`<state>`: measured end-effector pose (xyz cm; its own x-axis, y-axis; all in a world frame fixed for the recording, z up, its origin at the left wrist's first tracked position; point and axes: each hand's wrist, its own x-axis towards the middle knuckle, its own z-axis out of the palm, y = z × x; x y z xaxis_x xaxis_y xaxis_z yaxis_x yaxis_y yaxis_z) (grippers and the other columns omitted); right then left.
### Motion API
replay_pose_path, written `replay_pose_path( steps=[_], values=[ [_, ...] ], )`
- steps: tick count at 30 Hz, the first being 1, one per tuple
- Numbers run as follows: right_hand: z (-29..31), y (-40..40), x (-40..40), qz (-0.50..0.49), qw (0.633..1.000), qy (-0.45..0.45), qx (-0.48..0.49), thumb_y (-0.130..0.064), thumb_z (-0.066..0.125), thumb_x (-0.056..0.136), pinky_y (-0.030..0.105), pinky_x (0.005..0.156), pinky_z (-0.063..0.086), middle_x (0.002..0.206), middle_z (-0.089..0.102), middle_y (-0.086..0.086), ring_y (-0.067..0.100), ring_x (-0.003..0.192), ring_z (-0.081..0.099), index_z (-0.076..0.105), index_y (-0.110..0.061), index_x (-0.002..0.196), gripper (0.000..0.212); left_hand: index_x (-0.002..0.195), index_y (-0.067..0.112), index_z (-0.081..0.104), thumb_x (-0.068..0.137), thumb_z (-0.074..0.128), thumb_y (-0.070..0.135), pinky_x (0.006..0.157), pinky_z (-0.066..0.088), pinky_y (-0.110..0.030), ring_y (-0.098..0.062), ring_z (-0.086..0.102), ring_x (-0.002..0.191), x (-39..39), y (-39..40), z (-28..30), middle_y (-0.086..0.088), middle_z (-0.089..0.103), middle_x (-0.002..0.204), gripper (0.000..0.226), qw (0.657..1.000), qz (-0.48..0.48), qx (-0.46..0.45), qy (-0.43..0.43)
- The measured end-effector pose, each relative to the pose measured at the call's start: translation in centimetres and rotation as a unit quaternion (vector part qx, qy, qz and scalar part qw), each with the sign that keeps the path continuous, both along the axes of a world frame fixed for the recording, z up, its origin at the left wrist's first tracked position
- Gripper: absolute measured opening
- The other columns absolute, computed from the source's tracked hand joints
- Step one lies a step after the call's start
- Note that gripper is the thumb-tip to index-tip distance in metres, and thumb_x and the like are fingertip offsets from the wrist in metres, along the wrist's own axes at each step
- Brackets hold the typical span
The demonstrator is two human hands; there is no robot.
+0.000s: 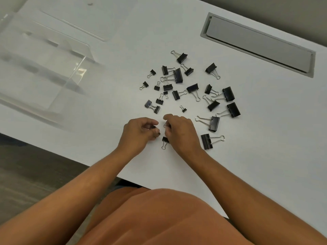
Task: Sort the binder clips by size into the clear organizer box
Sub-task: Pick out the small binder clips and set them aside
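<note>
While both hands are held close together near the front edge of the white table point(247, 156), small binder clips are pinched in each of them: the left hand point(138, 133) has its fingers curled round a small clip point(154, 127) whose black body and wire show between thumb and fingertips, and the right hand point(180, 133) has its fingers bent round what seems to be another small clip point(165, 125), of which only a bit of wire is seen. One further small clip point(165, 140) lies on the table just below the gap between the hands, touching or nearly touching the right hand's thumb side. Beyond the fingertips, away from the person, the loose binder clips point(185, 85) are scattered, roughly two dozen in all; an exact count cannot be given where they overlap. About six large ones are gathered to the right of the right hand, the nearest large clip point(207, 141) lying just beside its wrist. Medium and small ones are spread ahead of both hands. Well apart from the left hand, far to its left and ahead, the clear organizer box point(35, 71) is seen, blurred, with its dividers visible; whether it holds any clips cannot be told. One grey cable hatch point(256, 43) is set into the table far beyond the right hand.
</note>
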<state>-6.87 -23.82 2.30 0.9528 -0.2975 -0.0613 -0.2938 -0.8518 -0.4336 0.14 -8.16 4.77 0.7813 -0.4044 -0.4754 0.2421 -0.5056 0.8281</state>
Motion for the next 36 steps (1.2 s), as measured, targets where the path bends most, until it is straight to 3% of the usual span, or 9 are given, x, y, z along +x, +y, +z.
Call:
replay_pose_path(
  steps=[4,13,18,21,25,27,29,33,36],
  values=[
    [0.2,0.8,-0.1,-0.012,1.0,0.02,0.02,0.001,0.063,0.088,0.047,0.074,0.053,0.095,0.069,0.007,0.031,0.084,0.06,0.065,-0.01,0.124,0.038,0.108,0.018,0.079,0.088,0.082,0.009,0.075,0.055,-0.015,-0.008,0.079,0.078,1.7,0.0,-0.3,0.004,0.079,0.087,0.022,0.999,-0.037,-0.002,0.032],
    [1.4,1.6,0.6,-0.109,0.989,0.067,0.079,-0.004,0.064,0.089,0.039,0.077,0.054,0.102,0.064,0.002,0.021,0.09,0.061,0.064,-0.016,0.123,0.036,0.111,0.024,0.078,0.086,0.083,0.01,0.098,0.058,-0.032,-0.007,0.078,0.092,5.4,-0.7,-1.0,0.006,0.082,0.096,0.029,0.988,-0.128,-0.012,0.084],
    [3.4,1.7,0.4,-0.236,0.93,0.009,0.28,-0.013,0.082,0.087,0.017,0.064,0.056,0.088,0.068,-0.002,0.01,0.075,0.066,0.068,-0.022,0.115,0.033,0.114,0.026,0.078,0.086,0.085,0.017,0.089,0.056,-0.024,-0.007,0.077,0.091,6.2,-1.2,-0.9,0.005,0.08,0.097,0.03,0.98,-0.179,-0.017,0.089],
    [4.0,1.7,0.6,-0.293,0.891,-0.016,0.346,-0.015,0.084,0.086,0.019,0.069,0.06,0.089,0.075,-0.004,0.006,0.081,0.072,0.067,-0.024,0.115,0.035,0.11,0.026,0.079,0.087,0.086,0.019,0.088,0.06,-0.029,-0.013,0.079,0.09,6.6,-1.3,-1.0,0.006,0.078,0.092,0.025,0.981,-0.157,-0.042,0.105],
    [4.4,1.3,1.2,-0.302,0.871,-0.021,0.388,-0.009,0.078,0.091,0.028,0.079,0.063,0.091,0.08,-0.004,0.009,0.085,0.077,0.067,-0.024,0.112,0.028,0.107,0.015,0.077,0.09,0.081,0.009,0.08,0.065,-0.032,-0.03,0.08,0.084,6.7,-1.4,-0.6,-0.018,0.078,0.096,0.018,0.981,-0.093,-0.081,0.153],
    [4.2,0.2,1.5,-0.308,0.888,-0.034,0.34,-0.013,0.075,0.094,0.025,0.079,0.061,0.092,0.078,-0.004,0.007,0.086,0.075,0.069,-0.022,0.11,0.019,0.105,0.012,0.076,0.091,0.079,0.006,0.082,0.066,-0.033,-0.03,0.081,0.086,6.9,-1.5,-0.5,-0.013,0.08,0.089,0.016,0.981,-0.068,-0.083,0.163],
    [3.5,-1.3,1.8,-0.287,0.938,-0.036,0.19,-0.016,0.071,0.097,0.02,0.083,0.055,0.103,0.073,-0.009,0.005,0.094,0.068,0.07,-0.019,0.112,0.016,0.105,0.01,0.075,0.091,0.079,0.005,0.085,0.065,-0.036,-0.026,0.081,0.086,7.3,-1.4,-0.5,-0.008,0.08,0.086,0.016,0.98,-0.049,-0.085,0.171],
    [2.0,-3.7,3.1,-0.2,0.978,0.039,0.046,-0.014,0.071,0.097,0.022,0.097,0.04,0.122,0.067,0.0,0.019,0.116,0.058,0.069,-0.014,0.123,0.026,0.103,0.01,0.076,0.093,0.076,0.004,0.088,0.065,-0.039,-0.023,0.08,0.089,7.6,-1.2,-0.6,-0.006,0.077,0.09,0.012,0.978,-0.036,-0.092,0.183],
    [1.7,-4.2,4.2,-0.177,0.981,0.071,0.023,-0.01,0.068,0.098,0.032,0.09,0.05,0.102,0.069,0.002,0.02,0.097,0.06,0.07,-0.011,0.112,0.014,0.105,0.007,0.075,0.094,0.075,0.003,0.092,0.064,-0.043,-0.025,0.08,0.093,7.6,-1.1,-0.5,-0.011,0.076,0.095,0.012,0.976,-0.028,-0.105,0.188]
  ],
)
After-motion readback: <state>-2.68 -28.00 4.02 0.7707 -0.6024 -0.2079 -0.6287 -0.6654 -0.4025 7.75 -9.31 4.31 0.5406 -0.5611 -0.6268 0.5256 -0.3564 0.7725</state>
